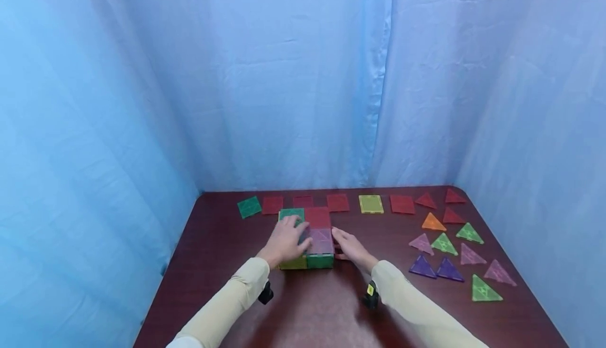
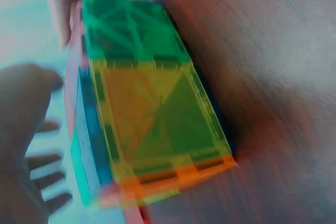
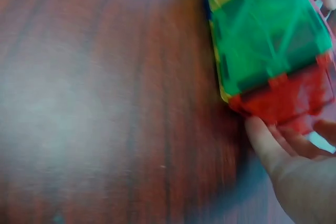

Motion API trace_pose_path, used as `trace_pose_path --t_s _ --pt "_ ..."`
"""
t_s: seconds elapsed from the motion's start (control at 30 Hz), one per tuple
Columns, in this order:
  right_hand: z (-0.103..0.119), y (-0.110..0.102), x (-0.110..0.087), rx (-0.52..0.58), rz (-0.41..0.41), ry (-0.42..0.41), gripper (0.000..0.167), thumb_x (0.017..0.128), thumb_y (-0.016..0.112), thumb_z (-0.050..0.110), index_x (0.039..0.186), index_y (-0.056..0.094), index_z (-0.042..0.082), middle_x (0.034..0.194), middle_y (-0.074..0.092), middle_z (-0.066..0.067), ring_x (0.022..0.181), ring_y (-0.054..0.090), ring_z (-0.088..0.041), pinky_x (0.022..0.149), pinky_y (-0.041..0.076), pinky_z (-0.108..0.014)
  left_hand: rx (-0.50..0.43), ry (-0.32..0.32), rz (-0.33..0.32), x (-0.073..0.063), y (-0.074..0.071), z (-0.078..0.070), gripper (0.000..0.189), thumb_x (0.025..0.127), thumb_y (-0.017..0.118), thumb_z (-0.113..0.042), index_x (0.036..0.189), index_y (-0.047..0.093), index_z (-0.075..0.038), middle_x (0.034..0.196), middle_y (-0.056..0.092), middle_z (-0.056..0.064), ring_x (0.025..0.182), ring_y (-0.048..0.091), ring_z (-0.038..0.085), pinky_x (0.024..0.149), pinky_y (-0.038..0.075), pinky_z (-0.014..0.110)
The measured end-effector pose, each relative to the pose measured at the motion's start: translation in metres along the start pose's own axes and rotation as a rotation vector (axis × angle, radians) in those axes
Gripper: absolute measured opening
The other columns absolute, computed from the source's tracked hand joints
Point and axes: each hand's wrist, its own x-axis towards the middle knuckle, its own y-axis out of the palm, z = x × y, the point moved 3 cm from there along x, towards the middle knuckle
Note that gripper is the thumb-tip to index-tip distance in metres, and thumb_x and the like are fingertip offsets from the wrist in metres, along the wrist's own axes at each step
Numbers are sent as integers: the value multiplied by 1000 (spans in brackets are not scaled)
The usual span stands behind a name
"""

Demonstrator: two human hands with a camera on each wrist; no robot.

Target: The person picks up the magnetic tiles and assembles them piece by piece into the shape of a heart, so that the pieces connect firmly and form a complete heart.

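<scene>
A low box of see-through magnetic tiles stands mid-table, its top showing green, red, pink and blue squares. Over the left part of its top is my left hand, palm down with fingers spread; in the left wrist view these fingers show apart from the box. My right hand is at the box's right side, fingers extended, and the right wrist view has its thumb against the low edge of the red side tile. Facing me are a yellow front tile and a green front tile.
Along the table's back edge lie several square tiles, among them a green one and a yellow one. Triangle tiles in purple, orange, green, pink and red spread over the right side. Blue curtains surround the table.
</scene>
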Motion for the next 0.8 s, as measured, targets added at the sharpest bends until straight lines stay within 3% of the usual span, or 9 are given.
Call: trace_pose_path --t_s 0.1,0.2,0.27,0.33,0.5,0.6,0.7,0.8 --pt "1 4 -9 -77 -75 -54 64 106 48 46 158 36 11 152 48 -23 132 56 -37 94 58 -43 -196 -232 -48 -9 3 18 59 104 54 -35 153 42 -6 152 40 25 141 40 42 112 39 58" --pt "3 11 -18 -162 -130 -111 63 104 54 44 156 40 10 149 51 -21 130 58 -35 94 57 -42 -472 -427 -65 -21 12 32 64 106 48 -32 158 27 -1 156 33 30 143 36 46 113 37 61" --pt "5 17 -23 -203 -161 -154 61 105 54 41 154 43 7 146 54 -23 128 59 -36 97 55 -46 -599 -496 -53 -28 20 37 64 109 41 -32 159 22 2 155 35 32 143 38 47 113 36 61" --pt "6 21 -27 -226 -187 -161 59 105 53 40 153 44 8 146 55 -22 128 60 -36 102 51 -48 -681 -519 -45 -33 27 40 63 110 37 -32 159 20 5 154 38 33 142 39 47 113 36 61" --pt "8 39 -26 -230 -208 -154 59 106 50 41 155 42 9 152 49 -21 134 54 -38 111 43 -54 -714 -541 -94 -46 32 46 61 111 34 -30 157 22 7 150 43 33 140 42 48 113 36 61" --pt "11 62 -23 -248 -208 -187 61 106 49 44 155 42 7 152 48 -23 137 49 -42 113 38 -58 -694 -565 -113 -61 28 60 60 111 33 -31 157 22 6 152 42 33 141 41 48 114 35 61" --pt "16 97 -20 -261 -169 -220 63 106 48 45 155 41 7 152 47 -24 139 45 -43 114 35 -60 -674 -598 -134 -86 19 85 58 111 32 -30 156 25 5 151 42 33 139 42 50 112 36 62" --pt "23 139 -17 -286 -100 -259 62 106 48 43 155 40 5 150 49 -25 135 49 -41 113 38 -58 -638 -665 -148 -119 8 115 56 110 31 -29 154 29 6 147 45 35 135 44 52 110 38 63"
